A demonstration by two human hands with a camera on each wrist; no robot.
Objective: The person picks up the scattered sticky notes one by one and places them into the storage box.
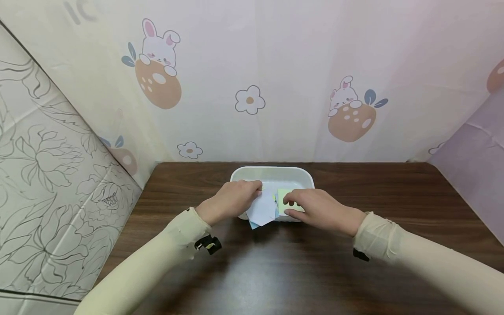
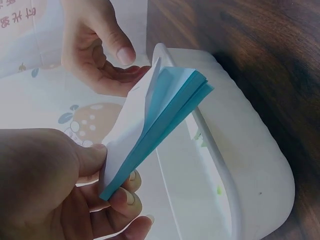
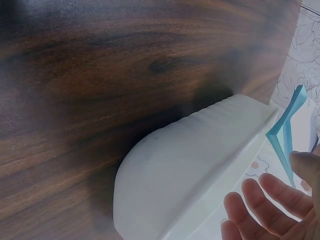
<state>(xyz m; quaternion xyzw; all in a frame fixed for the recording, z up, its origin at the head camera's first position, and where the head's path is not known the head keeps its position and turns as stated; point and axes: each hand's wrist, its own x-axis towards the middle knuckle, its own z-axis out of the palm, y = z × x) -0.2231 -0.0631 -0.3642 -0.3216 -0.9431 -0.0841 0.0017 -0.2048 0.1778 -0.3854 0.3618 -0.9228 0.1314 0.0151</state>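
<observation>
My left hand (image 1: 236,197) pinches a small stack of paper sheets (image 1: 261,211) between thumb and fingers, white on one face and light blue behind. In the left wrist view the blue sheets (image 2: 172,110) fan apart at the far end. My right hand (image 1: 316,209) hovers over the right part of a white plastic basin (image 1: 271,168), fingers loosely bent. A pale green square of paper (image 1: 282,202) shows below it in the basin. The right wrist view shows no object between the right thumb and fingers (image 3: 267,200), close to the stack.
The basin stands on a dark wood table (image 1: 252,271), toward its back edge. Behind hangs a curtain (image 1: 291,57) with rabbit and flower prints. A flower-line sheet (image 1: 59,175) covers the left side. Small green bits (image 2: 200,139) show inside the basin.
</observation>
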